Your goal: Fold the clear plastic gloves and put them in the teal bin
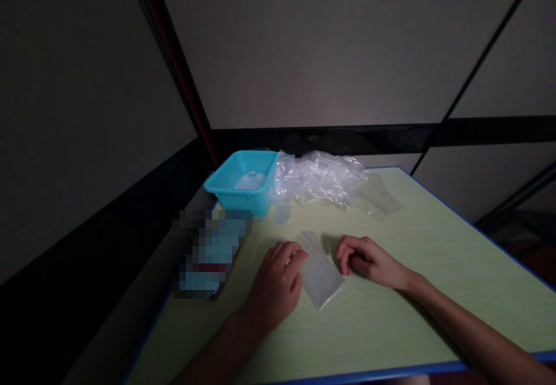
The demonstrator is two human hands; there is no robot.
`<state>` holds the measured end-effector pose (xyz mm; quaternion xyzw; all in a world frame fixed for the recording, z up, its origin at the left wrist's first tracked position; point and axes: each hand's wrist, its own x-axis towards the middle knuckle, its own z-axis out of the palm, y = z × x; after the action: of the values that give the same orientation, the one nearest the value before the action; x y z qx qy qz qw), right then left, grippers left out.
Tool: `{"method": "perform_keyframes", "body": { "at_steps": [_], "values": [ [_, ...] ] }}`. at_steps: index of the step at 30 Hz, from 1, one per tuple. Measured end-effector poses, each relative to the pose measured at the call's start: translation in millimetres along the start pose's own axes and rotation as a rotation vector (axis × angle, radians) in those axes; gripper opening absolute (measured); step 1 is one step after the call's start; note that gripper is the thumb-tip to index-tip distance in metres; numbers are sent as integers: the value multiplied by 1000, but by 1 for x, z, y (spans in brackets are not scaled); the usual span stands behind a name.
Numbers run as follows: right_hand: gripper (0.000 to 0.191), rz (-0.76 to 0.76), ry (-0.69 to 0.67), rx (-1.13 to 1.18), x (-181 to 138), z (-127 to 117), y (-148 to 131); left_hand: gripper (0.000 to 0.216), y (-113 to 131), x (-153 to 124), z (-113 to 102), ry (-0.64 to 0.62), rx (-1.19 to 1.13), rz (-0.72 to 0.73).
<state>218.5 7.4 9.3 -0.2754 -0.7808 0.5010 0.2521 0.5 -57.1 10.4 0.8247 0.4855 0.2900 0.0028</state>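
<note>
Small clear bag: the bag point(322, 283) is lying flat on the pale green table point(412, 327), between the two hands, its far end leaning left.
Left hand: the left hand point(278, 283) is resting at the bag's left edge, fingers bent; whether they are pinching the film, I cannot tell.
Right hand: the right hand point(369, 260) is resting just beside the bag's right edge, fingers loosely curled and, as far as shows, holding nothing.
Bag progress: the bag seems to be lying spread out already; whether its mouth is sealed is not showing.
Plastic heap: crumpled clear plastic point(328, 176) is lying at the far side, apart from both hands, apparently unsorted.
Blue basin: the basin point(243, 201) is standing far left, holding something whitish point(252, 180).
</note>
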Motion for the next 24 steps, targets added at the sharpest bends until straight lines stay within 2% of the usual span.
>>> {"method": "perform_keyframes", "body": {
  "at_steps": [3, 5, 9, 14, 18, 24],
  "values": [
    [19, -55, 25, -130, -1, -4, -4, 26, 11, 0, -6, -190, -107, 183],
    [15, -81, 11, -163, -2, -5, -7, 31, 15, 1, -10, -333, -134, 271],
    [11, -98, -38, -180, -4, -6, -10, 50, 15, 2, -13, -483, -156, 336],
    [12, -120, -71, -308, -4, -6, -10, 59, 12, 2, -12, -552, -163, 333],
    [10, -132, -106, -416, -2, -6, -11, 60, 13, 2, -12, -563, -165, 327],
    [10, -141, -105, -443, -2, -7, -11, 61, 13, 1, -10, -547, -169, 320]
  ]
}}
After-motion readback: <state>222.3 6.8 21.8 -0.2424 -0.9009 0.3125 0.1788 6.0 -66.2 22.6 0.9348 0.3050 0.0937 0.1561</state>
